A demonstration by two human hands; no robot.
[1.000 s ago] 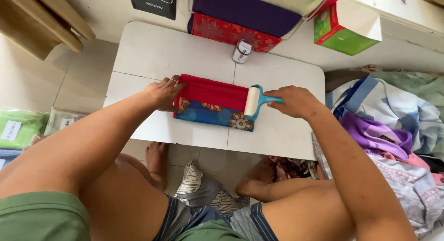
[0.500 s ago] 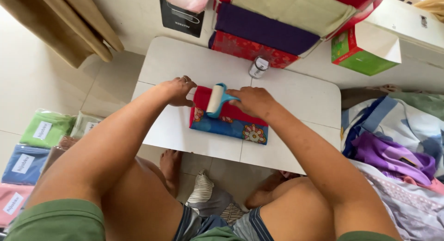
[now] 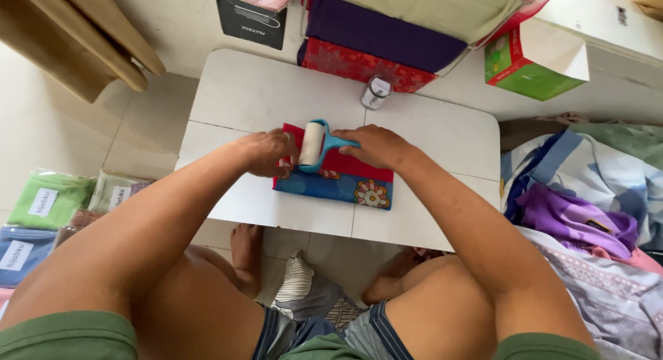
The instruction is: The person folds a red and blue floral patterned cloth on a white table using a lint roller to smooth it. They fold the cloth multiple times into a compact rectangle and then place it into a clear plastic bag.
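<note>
Right hand (image 3: 376,146) is wrapped around the blue plastic handle of a lint roller (image 3: 314,144), a white cylinder in a blue frame, and the fingers are clamped on that handle. That roller sits on the left end of a folded cloth (image 3: 336,175), a flat rectangle with a red upper band and a blue lower band printed with flowers. Left hand (image 3: 266,153) presses down on the cloth's left edge with fingers curled together, just beside the roller; it pins the cloth without gripping it.

Everything else is placed from the cloth, which lies near the middle of a low white rectangular table (image 3: 235,90). Just beyond it on the table stands a small metal tin (image 3: 376,92) with a pale label. Past the tin, at the table's far edge, is a stack of flat packed fabrics (image 3: 387,39): red patterned at the bottom, purple above, beige on top. Right of that stack rests a green and white cardboard box (image 3: 535,66) with a red corner. Beyond the cloth to the left, a dark rectangular card (image 3: 250,18) leans against the wall. On the floor, well to the left, lie 4 clear bagged fabric packs (image 3: 48,201), green, grey and blue, each with a white rectangular label. To the right lies a heap of loose purple, blue and white fabrics (image 3: 580,215).
</note>
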